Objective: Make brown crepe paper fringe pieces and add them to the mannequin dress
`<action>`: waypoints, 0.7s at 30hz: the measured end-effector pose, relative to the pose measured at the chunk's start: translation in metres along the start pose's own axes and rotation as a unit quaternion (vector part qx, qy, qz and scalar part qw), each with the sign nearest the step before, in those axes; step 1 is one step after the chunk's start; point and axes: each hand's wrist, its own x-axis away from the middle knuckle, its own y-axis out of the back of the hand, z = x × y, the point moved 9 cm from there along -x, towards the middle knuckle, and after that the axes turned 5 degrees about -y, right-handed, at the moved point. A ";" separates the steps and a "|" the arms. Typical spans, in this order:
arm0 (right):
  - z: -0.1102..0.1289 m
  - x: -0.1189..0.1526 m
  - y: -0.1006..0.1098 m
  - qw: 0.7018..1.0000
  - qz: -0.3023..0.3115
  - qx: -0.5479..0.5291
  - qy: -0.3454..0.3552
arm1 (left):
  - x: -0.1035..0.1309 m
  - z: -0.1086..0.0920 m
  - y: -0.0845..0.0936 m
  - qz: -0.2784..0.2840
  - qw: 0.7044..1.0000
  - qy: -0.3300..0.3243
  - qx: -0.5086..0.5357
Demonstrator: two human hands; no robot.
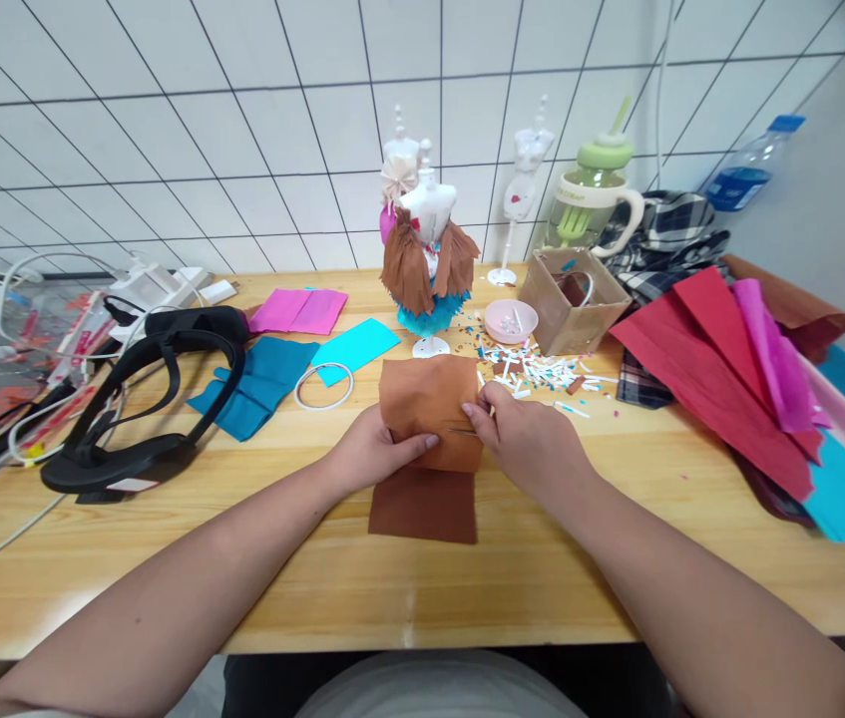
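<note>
My left hand (373, 451) pinches the lower left edge of an orange-brown fabric piece (428, 399), held up just above the wooden table (317, 588). My right hand (523, 439) grips the same piece at its right edge, with a thin pin or needle between the fingertips. A darker brown fabric piece (423, 507) lies flat on the table right under both hands. Behind the fabric stands a small white mannequin (428, 254) dressed in brown flaps and a teal skirt.
A black headset (145, 399) and white cables lie at the left. Teal (261, 384), turquoise and pink (298, 311) fabric pieces and a white ring (323, 387) lie behind. A cardboard box (572, 299), pink dish (510, 321), paper scraps, a green jug and red and magenta cloth (721, 369) fill the right.
</note>
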 end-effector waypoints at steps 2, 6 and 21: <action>0.001 0.000 0.000 1.000 0.002 -0.004 0.005 | 0.000 -0.001 0.000 0.001 1.000 0.000 0.011; 0.003 0.002 0.000 1.000 0.007 -0.015 0.011 | 0.000 -0.003 -0.002 0.005 1.000 0.012 0.015; 0.005 0.002 -0.002 1.000 0.012 -0.002 0.003 | 0.002 -0.005 -0.007 0.013 1.000 0.020 0.010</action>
